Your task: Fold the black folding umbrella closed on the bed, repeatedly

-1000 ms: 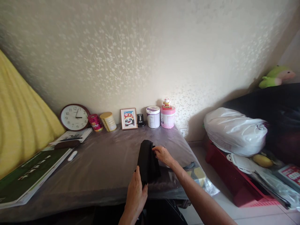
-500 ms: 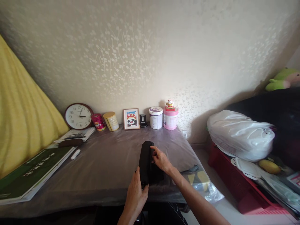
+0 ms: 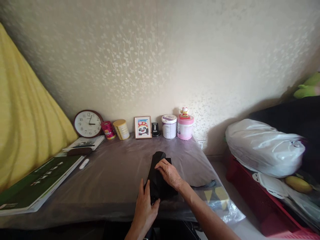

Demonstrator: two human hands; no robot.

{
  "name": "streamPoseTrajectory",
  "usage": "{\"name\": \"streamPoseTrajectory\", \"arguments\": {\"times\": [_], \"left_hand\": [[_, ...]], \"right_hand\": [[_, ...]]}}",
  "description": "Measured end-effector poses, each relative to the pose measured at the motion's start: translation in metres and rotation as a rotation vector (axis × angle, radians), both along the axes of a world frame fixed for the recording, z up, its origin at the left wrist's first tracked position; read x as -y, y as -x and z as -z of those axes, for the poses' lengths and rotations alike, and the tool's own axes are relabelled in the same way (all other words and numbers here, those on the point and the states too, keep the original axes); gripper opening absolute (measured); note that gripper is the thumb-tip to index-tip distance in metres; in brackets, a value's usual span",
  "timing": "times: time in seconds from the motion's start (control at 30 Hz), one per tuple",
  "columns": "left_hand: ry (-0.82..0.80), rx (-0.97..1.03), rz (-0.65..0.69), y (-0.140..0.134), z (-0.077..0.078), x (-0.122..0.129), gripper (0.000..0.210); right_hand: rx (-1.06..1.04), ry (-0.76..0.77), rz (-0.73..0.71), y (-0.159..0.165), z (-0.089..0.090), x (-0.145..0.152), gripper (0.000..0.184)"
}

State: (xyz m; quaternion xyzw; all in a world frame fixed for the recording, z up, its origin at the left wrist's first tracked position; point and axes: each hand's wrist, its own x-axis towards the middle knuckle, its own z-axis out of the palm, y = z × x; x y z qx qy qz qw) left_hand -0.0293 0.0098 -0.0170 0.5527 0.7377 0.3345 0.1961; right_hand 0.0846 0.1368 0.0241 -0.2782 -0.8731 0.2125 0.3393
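A long black bundle [image 3: 155, 186], perhaps cloth, lies on the table covered in grey cloth and clear plastic [image 3: 112, 180], pointing away from me. Its exact kind does not show. A flat black flap [image 3: 170, 191] spreads from its right side. My left hand [image 3: 146, 203] grips the near end, fingers along the left side and thumb at the front. Over the upper middle lies my right hand [image 3: 168, 173], its fingers bent and pinched together on the black material. What exactly these fingertips hold is hidden beneath them.
Along the wall stand a clock [image 3: 88, 124], a pink can [image 3: 108, 130], a yellow can [image 3: 121, 129], a framed panda picture [image 3: 143, 127] and two tubs [image 3: 169, 127]. A green book [image 3: 37, 183] lies left. Right of the table, a white bag [image 3: 262, 146] rests on a red crate [image 3: 250, 196].
My right hand has moved left, from the bundle's right edge onto its top. More of the black flap shows on the right. My left hand keeps its hold; the view has shifted slightly left.
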Motion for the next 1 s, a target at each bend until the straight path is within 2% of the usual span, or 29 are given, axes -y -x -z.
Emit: {"name": "streamPoseTrajectory", "arguments": {"times": [0.13,0.33,0.53,0.63,0.77,1.0], "left_hand": [[0.033,-0.092,0.016,0.003,0.002,-0.003,0.066],[0.078,-0.104,0.006,0.000,-0.002,-0.002,0.058],[-0.004,-0.055,-0.009,-0.006,-0.014,0.005,0.082],[-0.026,-0.088,0.031,-0.007,-0.017,0.006,0.083],[0.011,-0.185,0.063,-0.006,-0.014,0.006,0.070],[0.048,-0.196,0.036,-0.005,-0.007,0.006,0.066]], "right_hand": [[-0.003,-0.061,0.026,0.012,0.008,0.000,0.023],[0.044,-0.138,0.071,0.020,0.013,0.007,0.022],[0.071,-0.186,0.090,0.021,0.012,0.015,0.025],[0.058,-0.194,0.078,0.020,0.015,0.016,0.025],[0.070,-0.206,0.032,0.019,0.019,0.011,0.026],[0.143,-0.190,0.005,0.029,0.022,-0.016,0.026]]}}
